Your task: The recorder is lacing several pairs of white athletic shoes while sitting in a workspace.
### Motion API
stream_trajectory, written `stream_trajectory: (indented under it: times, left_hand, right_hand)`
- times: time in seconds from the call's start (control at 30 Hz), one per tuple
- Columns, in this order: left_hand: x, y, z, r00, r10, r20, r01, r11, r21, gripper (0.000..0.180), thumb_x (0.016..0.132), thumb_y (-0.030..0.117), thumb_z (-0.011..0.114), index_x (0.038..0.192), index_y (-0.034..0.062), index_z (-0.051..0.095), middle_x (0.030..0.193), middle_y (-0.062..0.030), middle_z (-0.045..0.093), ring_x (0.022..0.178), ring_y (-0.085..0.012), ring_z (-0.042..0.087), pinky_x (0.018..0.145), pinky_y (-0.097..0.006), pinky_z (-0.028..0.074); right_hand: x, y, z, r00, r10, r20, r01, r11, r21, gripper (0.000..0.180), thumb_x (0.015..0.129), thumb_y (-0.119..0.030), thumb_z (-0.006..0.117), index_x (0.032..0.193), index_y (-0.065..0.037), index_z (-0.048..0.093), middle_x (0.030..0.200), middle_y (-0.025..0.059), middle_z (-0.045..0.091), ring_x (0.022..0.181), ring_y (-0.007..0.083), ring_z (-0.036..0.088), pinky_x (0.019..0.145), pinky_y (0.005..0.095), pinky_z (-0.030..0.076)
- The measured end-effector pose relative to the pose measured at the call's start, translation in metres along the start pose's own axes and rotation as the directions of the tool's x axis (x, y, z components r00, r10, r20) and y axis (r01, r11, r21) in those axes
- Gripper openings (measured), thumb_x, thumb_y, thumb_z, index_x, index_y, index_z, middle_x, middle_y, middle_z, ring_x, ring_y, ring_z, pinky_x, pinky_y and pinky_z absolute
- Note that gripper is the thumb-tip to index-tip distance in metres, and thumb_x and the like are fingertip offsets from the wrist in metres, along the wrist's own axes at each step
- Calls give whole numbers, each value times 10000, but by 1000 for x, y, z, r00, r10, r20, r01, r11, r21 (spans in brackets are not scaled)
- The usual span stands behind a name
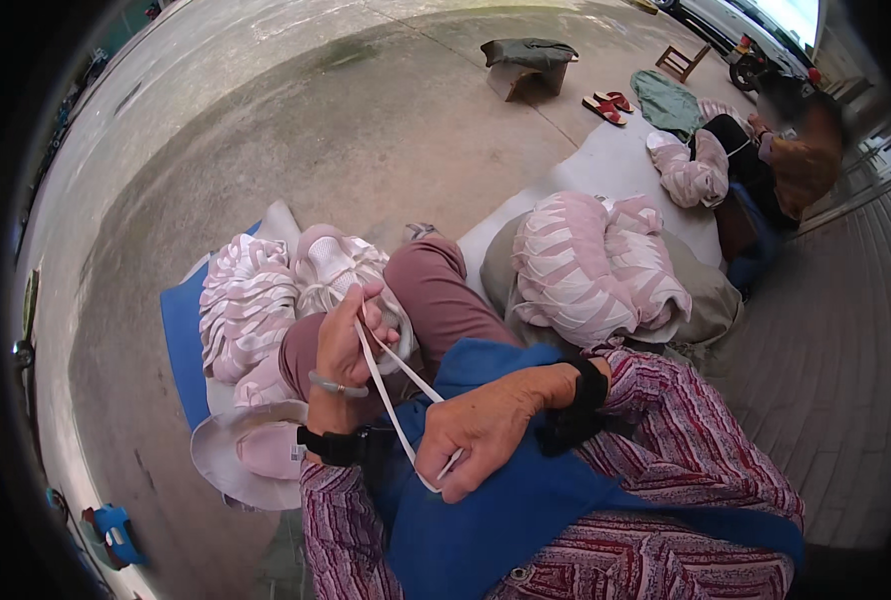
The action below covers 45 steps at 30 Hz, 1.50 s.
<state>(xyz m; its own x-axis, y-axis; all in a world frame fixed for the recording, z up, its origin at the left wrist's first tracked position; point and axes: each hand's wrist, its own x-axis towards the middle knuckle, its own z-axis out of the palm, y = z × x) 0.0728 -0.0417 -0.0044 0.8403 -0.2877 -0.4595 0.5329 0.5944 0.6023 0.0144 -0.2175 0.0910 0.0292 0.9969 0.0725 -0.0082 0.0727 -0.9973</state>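
A flat white lace (386, 400) runs in a loop between my two hands, above the blue apron (506, 510) on my lap. My left hand (346, 340) is closed around its upper end, beside my bent knee. Lower and to the right, my right hand (481, 425) pinches the other end, with a short tail showing at the fingers. Just beyond my left hand lies a pink and white piece (331, 262) with mesh and lacing, which looks like a shoe upper. Beside it stands a stack of similar pink and white pieces (246, 300).
Bundled pink and white pieces (576, 265) rest on a grey-green sack (701, 285) at right. A pale rounded piece (216, 450) lies by my left forearm. Another person (806, 150) sits at far right. Red slippers (606, 108) and a low stool (531, 75) stand farther off.
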Motion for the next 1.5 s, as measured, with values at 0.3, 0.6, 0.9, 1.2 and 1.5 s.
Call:
stream_trajectory:
  times: [0.3, 0.6, 0.9, 1.2, 1.5]
  left_hand:
    - [-88, -4, 22, 946, 77, 316, -294, 621, 727, 313, 1005, 279, 409, 989, 29, 596, 545, 17, 453, 411, -75, 426, 408, -247, 368]
    - [-109, -46, 61, 744, -176, 645, -547, 393, 739, 180, 952, 169, 483, 1022, 65, 612, 707, -111, 584, 623, -313, 575, 586, -342, 453]
    - [-65, 0, -17, 924, 380, -36, -241, 653, 718, 241, 939, 225, 560, 995, -2, 621, 797, -40, 634, 713, -107, 596, 643, -245, 486]
    - [-25, 29, -13, 742, 667, -67, -177, 291, 940, 247, 918, 252, 603, 859, 12, 600, 655, -23, 578, 534, -94, 521, 485, -238, 428]
    - [-40, 17, 9, 986, 20, -164, 53, 903, 426, 459, 925, 368, 579, 1084, -62, 586, 811, -127, 661, 669, -163, 654, 603, -251, 539]
  right_hand:
    - [-22, 55, -49, 564, 572, -596, -22, 731, 681, 362, 1000, -324, 418, 993, -3, 585, 686, -15, 526, 422, 35, 264, 376, 175, 220]
    - [32, 68, -53, 715, 463, -524, 148, 632, 761, 274, 986, -249, 474, 1108, -16, 550, 587, -66, 444, 415, 19, 294, 363, 187, 238]
    - [-33, 44, -70, 861, 411, -299, -383, 911, 150, 274, 951, -265, 501, 975, -46, 665, 694, -30, 558, 553, 70, 450, 514, 218, 377]
    - [6, 57, -64, 878, 266, -398, -303, 952, -32, 260, 924, -213, 488, 853, 7, 606, 626, 99, 544, 589, 224, 533, 574, 358, 428]
    - [31, 70, -42, 976, 24, -218, -133, 857, -499, 279, 965, -211, 404, 844, 21, 500, 658, 203, 517, 661, 390, 548, 603, 444, 447]
